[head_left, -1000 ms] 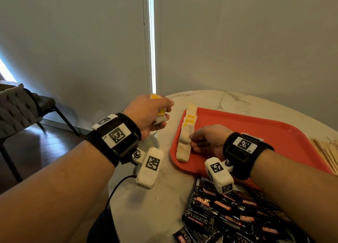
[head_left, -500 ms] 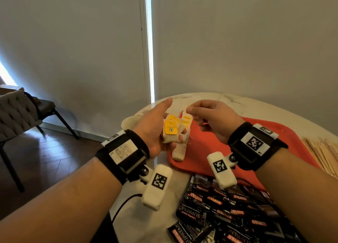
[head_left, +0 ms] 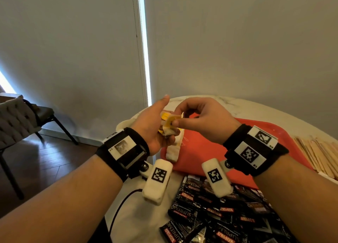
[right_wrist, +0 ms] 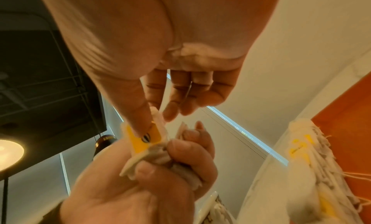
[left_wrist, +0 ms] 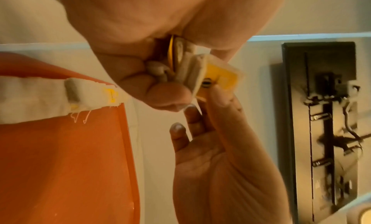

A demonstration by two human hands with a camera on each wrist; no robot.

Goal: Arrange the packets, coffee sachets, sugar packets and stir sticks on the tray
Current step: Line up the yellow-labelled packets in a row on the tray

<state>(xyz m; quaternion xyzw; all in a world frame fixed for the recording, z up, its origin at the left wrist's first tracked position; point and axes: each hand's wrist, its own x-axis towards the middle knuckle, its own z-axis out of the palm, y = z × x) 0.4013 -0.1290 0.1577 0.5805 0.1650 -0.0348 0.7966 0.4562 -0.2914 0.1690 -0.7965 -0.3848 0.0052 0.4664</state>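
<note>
My left hand (head_left: pixel 162 133) grips a bunch of white packets with yellow labels (head_left: pixel 167 131) above the left edge of the red tray (head_left: pixel 210 151). My right hand (head_left: pixel 175 119) pinches the top packet (head_left: pixel 171 118) of that bunch between thumb and forefinger; the right wrist view shows the thumb on its yellow label (right_wrist: pixel 142 140). A row of the same packets (head_left: pixel 173 151) lies along the tray's left side. Black coffee sachets (head_left: pixel 210 209) are heaped on the table in front of the tray. Wooden stir sticks (head_left: pixel 318 151) lie to the tray's right.
The round marble table (head_left: pixel 237 105) stands close to a grey wall. A white container (head_left: pixel 124 125) sits at the table's left edge behind my left wrist. A black cable (head_left: pixel 120 206) hangs off the front edge. A chair (head_left: pixel 27 118) stands on the floor at left.
My right hand left the row on the tray, rose to the bunch and now pinches its top packet. My left hand brought the bunch in over the tray's edge.
</note>
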